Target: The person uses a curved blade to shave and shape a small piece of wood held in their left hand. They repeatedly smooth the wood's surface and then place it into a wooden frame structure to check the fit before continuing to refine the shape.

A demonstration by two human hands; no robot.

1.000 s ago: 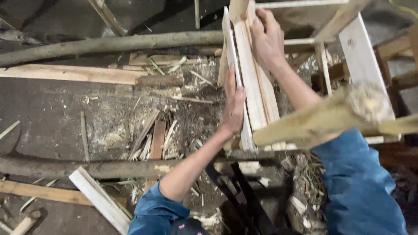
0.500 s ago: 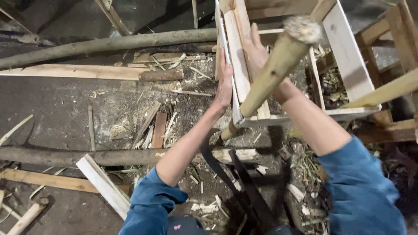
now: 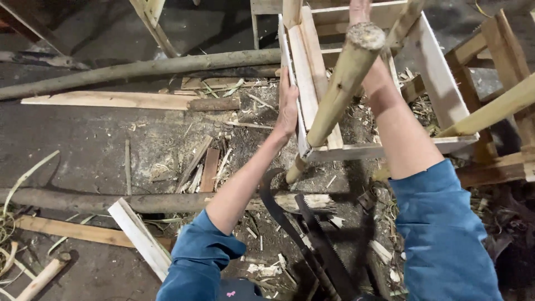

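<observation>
Left grip [image 3: 288,108] lies flat on wooden frame [image 3: 312,83]; right grip [image 3: 359,10] cut off, unreadable.

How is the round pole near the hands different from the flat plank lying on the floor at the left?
The round pole is a peeled stem, and it leans steeply against the wooden frame; the flat plank is sawn and lies level on the floor. The left hand presses the frame next to the pole, while nothing touches the plank. Both are pale bare wood.

Blue sleeves pushed up both forearms, the cloth seemingly sturdy workwear.
</observation>
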